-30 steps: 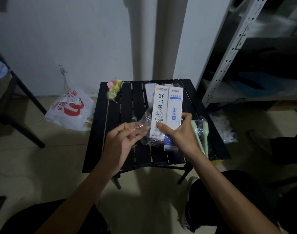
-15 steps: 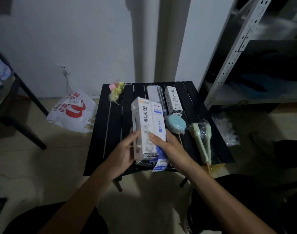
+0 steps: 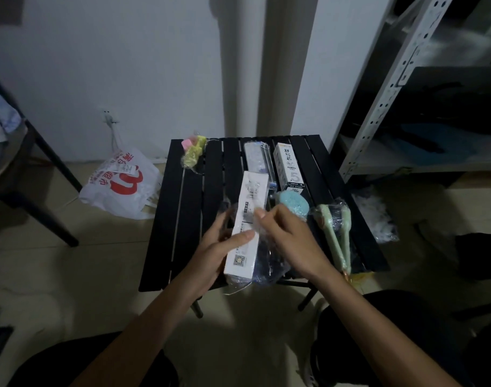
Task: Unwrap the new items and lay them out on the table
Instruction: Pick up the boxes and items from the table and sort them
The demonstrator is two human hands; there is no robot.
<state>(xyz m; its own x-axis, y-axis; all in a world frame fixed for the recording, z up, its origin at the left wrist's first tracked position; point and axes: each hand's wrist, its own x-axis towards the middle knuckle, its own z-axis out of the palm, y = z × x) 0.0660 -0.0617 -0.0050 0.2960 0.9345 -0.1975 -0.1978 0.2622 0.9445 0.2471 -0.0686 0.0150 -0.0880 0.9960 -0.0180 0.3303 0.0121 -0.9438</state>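
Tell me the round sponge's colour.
The round sponge is light blue, seen best in the head view.

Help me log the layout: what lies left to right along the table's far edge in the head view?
pink-and-yellow packet → clear wrapped pack → white box marked 5

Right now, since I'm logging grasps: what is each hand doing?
Left hand: grips the white box.
Right hand: pinches the clear wrapper around that box.
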